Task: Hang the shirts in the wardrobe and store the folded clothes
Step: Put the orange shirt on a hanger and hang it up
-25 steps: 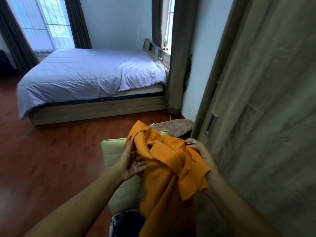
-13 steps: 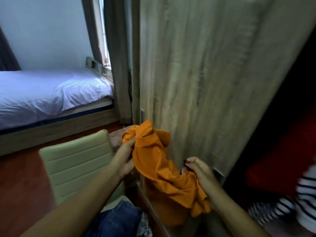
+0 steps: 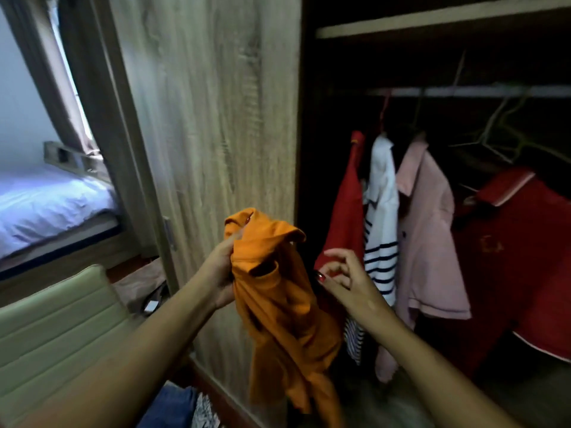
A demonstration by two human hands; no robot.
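Your left hand (image 3: 221, 273) has its fingers curled round the top of the orange shirt (image 3: 278, 304), which hangs long-axis vertical, collar up, at the open edge of the wardrobe door (image 3: 216, 118). Your right hand (image 3: 346, 282), loosely curled, has let go since half a second ago. Red, striped and pink shirts hang from the rail (image 3: 463, 91). A bed (image 3: 46, 205) lies far left.

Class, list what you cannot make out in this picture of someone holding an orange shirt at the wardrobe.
All in the head view:
1. Whether the right hand pinches the orange shirt: the hand itself hides the contact.
2. Hangers: dark and blurred, cannot be counted.
3. Blue garment: cut off by the bottom edge.
4. Emblem on the large red shirt: too blurred to read.
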